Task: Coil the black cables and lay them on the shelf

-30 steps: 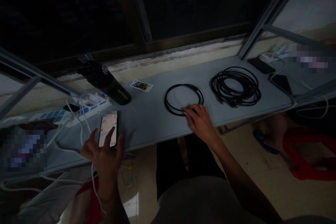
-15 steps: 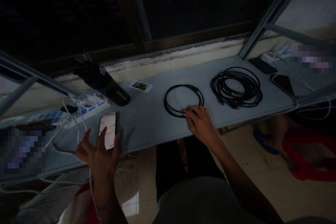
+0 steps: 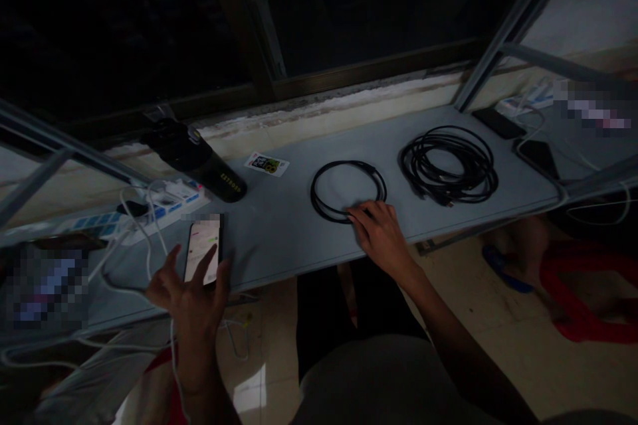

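A lit smartphone [image 3: 203, 246] lies on the narrow grey table [image 3: 279, 232]. Over its lower part is my left hand [image 3: 192, 295], fingers spread, with the index finger at the screen and nothing held. In the middle of the table lies a thin black cable [image 3: 314, 192], coiled in a ring. My right hand [image 3: 379, 232] rests at the near side of that ring, its fingers pinched on the cable. To the right sits a larger coil of black cable [image 3: 491, 176] with its plug ends showing, apart from my hand.
A black bottle [image 3: 204, 163] stands at the back left, near a small printed card [image 3: 266, 164]. Power strips [image 3: 169, 209] with white cords lie at the left. Dark phones [image 3: 498, 123] are at the right end. A red stool [image 3: 568, 299] is on the floor.
My left index finger has shifted right across the phone's screen. My right hand and both coils have stayed in place.
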Motion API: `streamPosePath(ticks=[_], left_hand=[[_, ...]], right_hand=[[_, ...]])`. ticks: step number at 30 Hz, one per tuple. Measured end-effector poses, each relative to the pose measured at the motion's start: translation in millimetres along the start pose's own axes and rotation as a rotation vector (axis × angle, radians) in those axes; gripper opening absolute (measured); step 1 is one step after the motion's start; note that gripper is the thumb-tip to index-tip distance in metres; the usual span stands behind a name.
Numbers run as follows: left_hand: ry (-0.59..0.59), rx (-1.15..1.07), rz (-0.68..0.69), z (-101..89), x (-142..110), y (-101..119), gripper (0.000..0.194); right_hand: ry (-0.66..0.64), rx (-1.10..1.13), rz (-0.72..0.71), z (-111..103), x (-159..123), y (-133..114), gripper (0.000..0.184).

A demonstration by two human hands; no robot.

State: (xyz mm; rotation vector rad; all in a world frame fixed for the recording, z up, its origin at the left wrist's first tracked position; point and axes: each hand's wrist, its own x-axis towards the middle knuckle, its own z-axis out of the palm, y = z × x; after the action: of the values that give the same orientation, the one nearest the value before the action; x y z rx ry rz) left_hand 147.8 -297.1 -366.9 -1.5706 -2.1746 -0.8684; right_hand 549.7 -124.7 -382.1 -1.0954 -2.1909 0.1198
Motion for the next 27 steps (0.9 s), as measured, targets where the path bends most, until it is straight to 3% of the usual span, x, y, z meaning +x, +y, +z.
streamPosePath(ticks=[5, 14, 27], left_hand=[[-0.018, 0.031, -0.026, -4.2, 0.5, 4.4, 0.05], [-0.026, 0.08, -0.087, -1.2, 7.1, 6.7, 0.068], [-0.014, 0.08, -0.118, -4.9, 4.4, 9.6, 0.072]], right_hand=[[-0.016, 0.008, 0.013, -1.9, 0.5, -1.3, 0.033], [-0.037, 0.006, 0.025, -1.8, 0.0, -0.4, 0.035], [-0.02, 0.012, 0.013, -1.7, 0.2, -1.1, 0.033]])
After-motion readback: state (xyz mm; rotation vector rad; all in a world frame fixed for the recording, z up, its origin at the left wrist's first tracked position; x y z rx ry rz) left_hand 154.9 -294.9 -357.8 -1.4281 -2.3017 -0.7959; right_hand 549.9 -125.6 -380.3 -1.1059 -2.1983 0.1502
